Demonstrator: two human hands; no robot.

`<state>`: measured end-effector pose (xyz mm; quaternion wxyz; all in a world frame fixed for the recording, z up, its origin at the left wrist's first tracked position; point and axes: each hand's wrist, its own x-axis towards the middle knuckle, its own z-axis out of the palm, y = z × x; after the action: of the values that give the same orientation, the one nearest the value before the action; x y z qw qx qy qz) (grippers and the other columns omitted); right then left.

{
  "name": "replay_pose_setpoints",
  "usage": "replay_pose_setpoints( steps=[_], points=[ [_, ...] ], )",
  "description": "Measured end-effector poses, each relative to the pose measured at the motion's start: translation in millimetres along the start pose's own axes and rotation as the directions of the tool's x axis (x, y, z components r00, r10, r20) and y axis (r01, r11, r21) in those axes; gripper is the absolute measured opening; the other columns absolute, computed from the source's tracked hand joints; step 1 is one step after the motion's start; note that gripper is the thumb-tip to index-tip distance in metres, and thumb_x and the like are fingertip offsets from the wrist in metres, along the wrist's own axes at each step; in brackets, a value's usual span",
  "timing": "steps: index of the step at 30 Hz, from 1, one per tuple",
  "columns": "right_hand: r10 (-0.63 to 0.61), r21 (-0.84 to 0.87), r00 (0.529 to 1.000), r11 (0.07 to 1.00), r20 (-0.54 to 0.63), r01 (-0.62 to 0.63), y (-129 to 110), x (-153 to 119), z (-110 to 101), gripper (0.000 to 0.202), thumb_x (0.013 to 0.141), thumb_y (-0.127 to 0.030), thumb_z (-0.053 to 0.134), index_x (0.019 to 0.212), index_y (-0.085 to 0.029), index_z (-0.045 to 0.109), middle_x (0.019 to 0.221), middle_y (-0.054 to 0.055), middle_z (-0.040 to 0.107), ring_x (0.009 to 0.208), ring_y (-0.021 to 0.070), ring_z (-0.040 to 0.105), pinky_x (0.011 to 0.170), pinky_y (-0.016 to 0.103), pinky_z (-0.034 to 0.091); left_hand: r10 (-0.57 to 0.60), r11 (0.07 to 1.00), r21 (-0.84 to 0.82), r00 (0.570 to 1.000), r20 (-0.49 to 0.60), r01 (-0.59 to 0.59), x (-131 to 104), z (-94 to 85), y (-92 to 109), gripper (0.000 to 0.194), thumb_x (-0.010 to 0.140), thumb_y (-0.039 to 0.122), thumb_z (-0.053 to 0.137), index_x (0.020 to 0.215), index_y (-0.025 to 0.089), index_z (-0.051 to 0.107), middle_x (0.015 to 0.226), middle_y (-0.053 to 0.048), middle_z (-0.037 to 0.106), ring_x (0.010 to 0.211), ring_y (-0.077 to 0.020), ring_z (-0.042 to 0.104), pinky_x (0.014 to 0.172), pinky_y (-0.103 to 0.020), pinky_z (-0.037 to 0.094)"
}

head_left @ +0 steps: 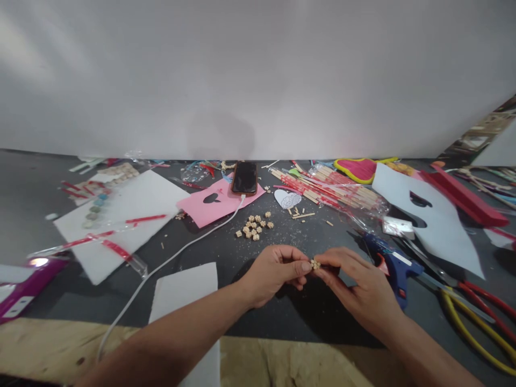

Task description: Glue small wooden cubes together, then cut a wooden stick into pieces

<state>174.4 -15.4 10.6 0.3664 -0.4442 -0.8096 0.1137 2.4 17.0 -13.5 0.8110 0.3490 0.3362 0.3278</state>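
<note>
Between the fingertips of both hands is a small cluster of cut wooden stick ends, pale and flower-like. My left hand pinches it from the left with thumb and forefinger. From the other side, my right hand grips the same cluster with its thumb and fingers. Just beyond the hands lies a loose pile of similar little wooden clusters. A paper heart with a drawn pattern rests behind, with short cut stick pieces in front of it.
A blue glue gun and scissors with red and yellow handles lie at right. Behind are packs of wooden sticks. A phone sits on pink paper, its white cable crossing the left side. White sheets lie left.
</note>
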Motion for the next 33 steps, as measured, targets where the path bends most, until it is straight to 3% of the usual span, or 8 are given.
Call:
replay_pose_setpoints(
  steps=[33],
  points=[
    [0.015,0.022,0.999,1.000,0.030,-0.016,0.1,-1.2,1.8,0.015,0.081,-0.019,0.057,0.095,-0.022,0.058,0.082,0.004,0.064,0.074,0.0141,0.062,0.064,0.025,0.051,0.025,0.999,0.025,1.000,0.012,-0.025,-1.3,-2.0,-0.8,0.028,0.059,0.031,0.077,0.070,0.010,0.063,0.058,0.001,0.059,0.048,-0.0056,0.051,0.050,-0.019,0.044]
  ],
)
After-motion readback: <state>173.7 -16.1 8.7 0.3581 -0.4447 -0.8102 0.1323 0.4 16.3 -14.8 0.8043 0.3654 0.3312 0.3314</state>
